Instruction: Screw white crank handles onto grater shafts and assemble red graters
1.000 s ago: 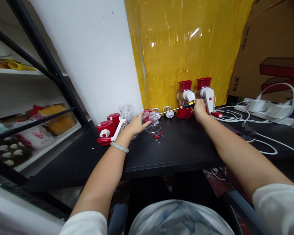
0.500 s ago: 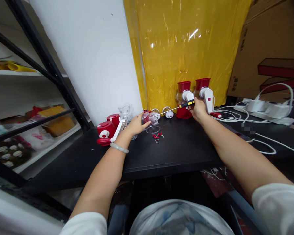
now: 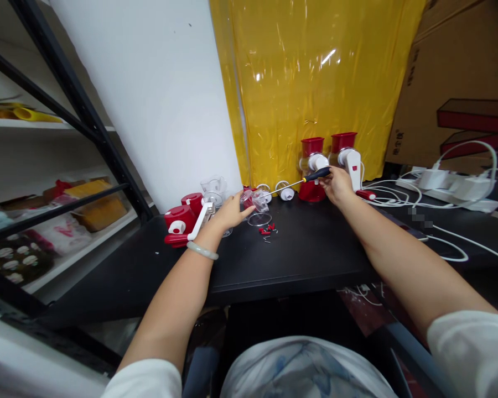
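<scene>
My left hand [image 3: 231, 211] rests on the black table [image 3: 299, 254] and grips a clear plastic part [image 3: 255, 203] lying on its side. My right hand [image 3: 337, 184] holds a screwdriver [image 3: 305, 180] by its black and yellow handle. The metal shaft points left toward the clear part. A few small red pieces and screws [image 3: 268, 230] lie just in front of the clear part. A pale bangle sits on my left wrist.
Two upright red-and-white crank devices [image 3: 330, 160] stand behind my right hand; two more [image 3: 186, 220] lie left of my left hand. White cables and power strips [image 3: 448, 190] cover the table's right. Yellow plastic sheet [image 3: 315, 77] hangs behind; a black shelf rack [image 3: 45, 182] stands left.
My right hand has turned the screwdriver handle slightly in its fingers. My left hand and the clear part have stayed in place.
</scene>
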The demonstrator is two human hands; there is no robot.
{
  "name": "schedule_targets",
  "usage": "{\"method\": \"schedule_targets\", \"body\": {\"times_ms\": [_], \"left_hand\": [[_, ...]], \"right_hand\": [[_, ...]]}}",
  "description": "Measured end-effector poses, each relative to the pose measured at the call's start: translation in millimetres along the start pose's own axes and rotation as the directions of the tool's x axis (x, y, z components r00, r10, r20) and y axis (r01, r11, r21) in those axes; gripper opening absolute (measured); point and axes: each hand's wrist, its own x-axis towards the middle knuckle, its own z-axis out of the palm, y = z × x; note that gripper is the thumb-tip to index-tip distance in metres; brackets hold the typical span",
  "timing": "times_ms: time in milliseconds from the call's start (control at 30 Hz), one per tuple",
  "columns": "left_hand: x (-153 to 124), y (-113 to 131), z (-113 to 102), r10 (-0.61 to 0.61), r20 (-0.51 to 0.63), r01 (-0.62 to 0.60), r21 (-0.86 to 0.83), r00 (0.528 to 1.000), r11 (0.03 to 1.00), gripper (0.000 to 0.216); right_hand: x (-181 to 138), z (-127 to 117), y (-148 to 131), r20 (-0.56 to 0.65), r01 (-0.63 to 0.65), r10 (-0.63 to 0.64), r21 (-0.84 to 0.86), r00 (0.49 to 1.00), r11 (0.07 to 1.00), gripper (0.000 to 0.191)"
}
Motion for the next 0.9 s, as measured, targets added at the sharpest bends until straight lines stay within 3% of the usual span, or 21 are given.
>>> {"method": "schedule_targets", "body": {"times_ms": [333, 567, 900], "left_hand": [[-1, 0, -1, 0.01, 0.0, -0.01, 0.0, 1.0, 1.0, 0.076], [-1, 1, -1, 0.019, 0.001, -0.019, 0.014, 1.0, 1.0, 0.076], [-1, 1, -1, 0.002, 0.003, -0.002, 0.007, 1.0, 1.0, 0.077]], "right_hand": [[-1, 0, -3, 0.003, 0.009, -0.009, 0.102, 1.0, 0.995, 0.008], [-11, 5, -4, 0.007, 0.091, -0.093, 0.148, 0.996, 0.985, 0.014], [-7, 6, -4, -0.054, 0.051, -0.043, 0.175, 0.998, 0.983, 0.024]]}}
